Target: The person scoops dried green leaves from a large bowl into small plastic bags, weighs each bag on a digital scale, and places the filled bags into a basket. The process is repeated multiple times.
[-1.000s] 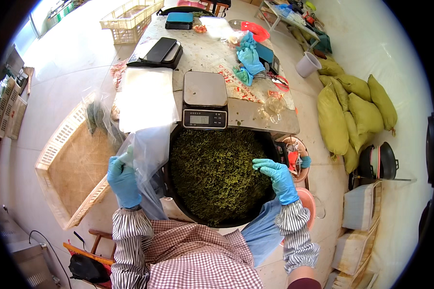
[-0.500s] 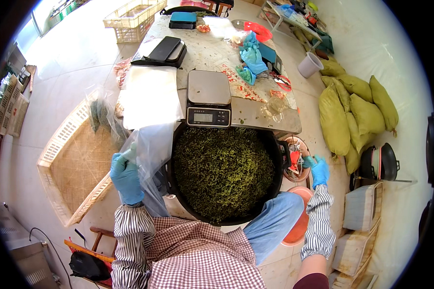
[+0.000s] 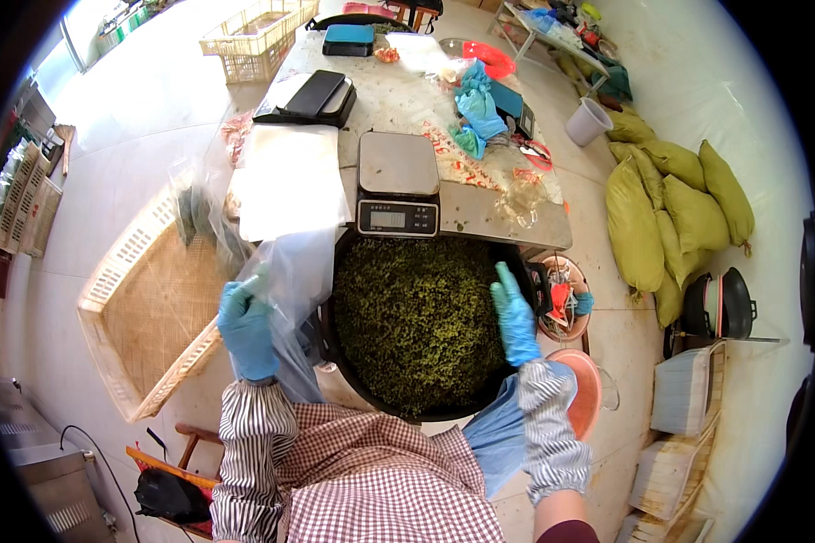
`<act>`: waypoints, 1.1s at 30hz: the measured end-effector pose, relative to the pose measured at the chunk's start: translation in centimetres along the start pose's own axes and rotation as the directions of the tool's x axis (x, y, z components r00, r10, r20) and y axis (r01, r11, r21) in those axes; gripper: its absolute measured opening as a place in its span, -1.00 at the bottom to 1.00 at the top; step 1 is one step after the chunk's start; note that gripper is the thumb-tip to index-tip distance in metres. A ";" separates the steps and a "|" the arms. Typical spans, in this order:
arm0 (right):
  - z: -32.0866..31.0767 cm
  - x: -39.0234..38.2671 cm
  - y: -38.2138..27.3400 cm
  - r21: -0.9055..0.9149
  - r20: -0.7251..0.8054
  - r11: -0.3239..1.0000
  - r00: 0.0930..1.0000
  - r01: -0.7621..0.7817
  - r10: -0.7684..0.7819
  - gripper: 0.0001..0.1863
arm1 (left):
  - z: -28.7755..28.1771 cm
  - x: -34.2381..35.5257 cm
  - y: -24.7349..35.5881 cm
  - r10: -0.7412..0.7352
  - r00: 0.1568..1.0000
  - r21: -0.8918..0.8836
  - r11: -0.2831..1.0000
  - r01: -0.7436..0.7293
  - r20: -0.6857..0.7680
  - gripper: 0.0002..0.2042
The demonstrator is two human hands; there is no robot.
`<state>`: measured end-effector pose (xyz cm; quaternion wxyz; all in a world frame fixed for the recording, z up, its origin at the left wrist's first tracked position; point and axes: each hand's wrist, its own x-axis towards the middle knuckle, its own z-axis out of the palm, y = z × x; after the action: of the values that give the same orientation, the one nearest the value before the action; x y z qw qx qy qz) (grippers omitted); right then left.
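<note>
Right hand [image 3: 517,324] back over pan [image 3: 460,409], perhaps touching; table [image 3: 385,89] cluttered.

left hand [image 3: 249,337] apparently curled, right hand [image 3: 518,328] extended, fingers [image 3: 509,284] straight

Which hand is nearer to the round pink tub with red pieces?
Right. The right hand is at the right edge of the black pan, just left of the tub; the left hand is farther, beyond the pan's left edge.

Free air over mid pan [image 3: 344,373]; scale [image 3: 397,167] & table [image 3: 484,220] edge block fwd, bag [image 3: 301,271] on L, pan handle [image 3: 541,291] beside R hand [image 3: 516,319].
</note>
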<state>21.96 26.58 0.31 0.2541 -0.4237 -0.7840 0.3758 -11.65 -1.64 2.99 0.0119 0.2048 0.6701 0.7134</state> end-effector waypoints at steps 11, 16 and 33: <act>7.9 -9.3 -9.0 -0.600 0.306 0.700 0.920 0.386 -0.245 -0.25 | 6.5 -2.2 9.8 0.023 0.927 0.129 0.989 -0.077 0.375 -0.82; 6.7 -14.1 -6.7 -0.620 0.325 0.671 0.912 0.406 -0.252 -0.18 | 7.7 -3.5 9.0 0.120 0.897 0.205 0.952 -0.225 0.426 -0.83; 1.1 -4.2 -8.2 0.575 0.205 0.771 0.961 -0.274 0.188 -0.49 | 14.5 -4.8 4.5 -0.015 0.750 0.300 0.921 -0.246 0.661 -0.80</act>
<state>19.45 19.66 5.98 0.2728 -0.3885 -0.5824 0.6599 -1.63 10.34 6.22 0.1606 0.4803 0.7310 0.4573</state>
